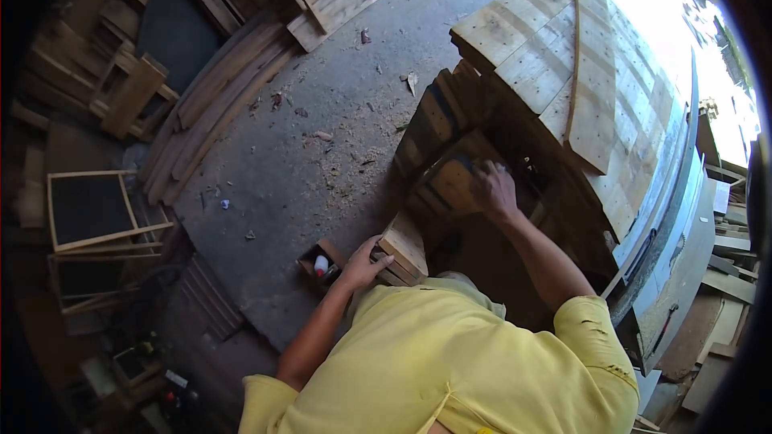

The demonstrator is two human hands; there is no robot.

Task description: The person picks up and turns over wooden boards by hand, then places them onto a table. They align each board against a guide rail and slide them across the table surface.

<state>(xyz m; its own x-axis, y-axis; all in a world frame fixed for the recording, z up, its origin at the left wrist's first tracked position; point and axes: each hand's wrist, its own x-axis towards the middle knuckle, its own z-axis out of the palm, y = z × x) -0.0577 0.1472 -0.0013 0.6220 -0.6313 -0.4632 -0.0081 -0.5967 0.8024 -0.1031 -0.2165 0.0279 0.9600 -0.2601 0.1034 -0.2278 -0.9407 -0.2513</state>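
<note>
My left hand is wrapped round the near end of a small stack of wooden blocks, close to my body. Its thumb lies along the side of the stack. My right hand reaches into the shade under the workbench, fingers curled, beside a light wooden piece with a dark edge. Whether the fingers grip that piece or something small is hidden. Above the right hand is the plank-topped workbench, with a long wooden strip lying across it.
An open box holding a white bottle stands left of my left hand. Sawdust and scraps litter the concrete floor. Long boards and framed dark panels line the left; wood offcuts lie at right.
</note>
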